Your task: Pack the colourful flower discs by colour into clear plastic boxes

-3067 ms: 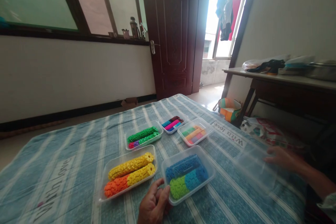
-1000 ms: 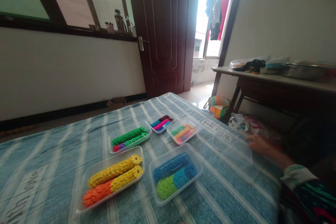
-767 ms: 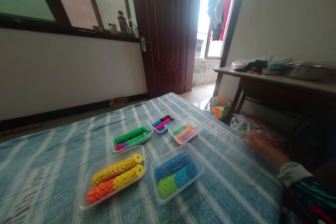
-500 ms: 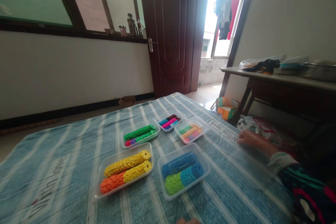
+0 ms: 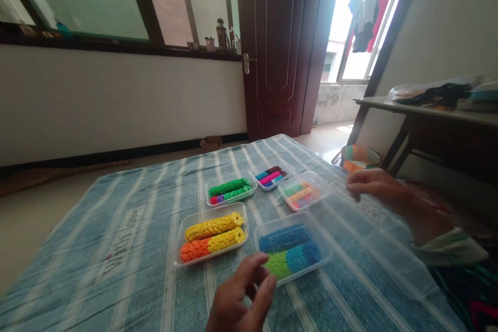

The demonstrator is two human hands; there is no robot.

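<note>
Held a little apart, with nothing seen between them, the thumb and forefinger of the left hand [image 5: 235, 298] are raised at the near left corner of the blue-and-lime box [image 5: 326, 254]; whether its rim is touched cannot be told. To the right, the fingers of the right hand [image 5: 383, 192] are curled into a narrow, blurred grip over a clear plastic piece [image 5: 397, 254], and whether its edge is pinched cannot be told.

From the left, a yellow-and-orange box [image 5: 206, 215] is set on the striped cloth [image 5: 151, 270], its two yellow rolls [image 5: 213, 227] left exposed; were the left wrist swung outward, the rim could be caught and the box turned. Behind it is placed the green-filled box [image 5: 218, 180], and next the dark-and-pink box [image 5: 291, 169], both out of easy harm.

The blue-and-lime box is rested flat beside the left fingertips; if pushed from one corner, it could be skewed, or the cloth rucked beneath it. Beyond it, the pastel box [image 5: 321, 188] is put close to the clear plastic piece, by which it could be nudged if that were dragged sideways. The piece itself, hardly visible against the stripes, could be misjudged at its edge and missed by the fingers.
</note>
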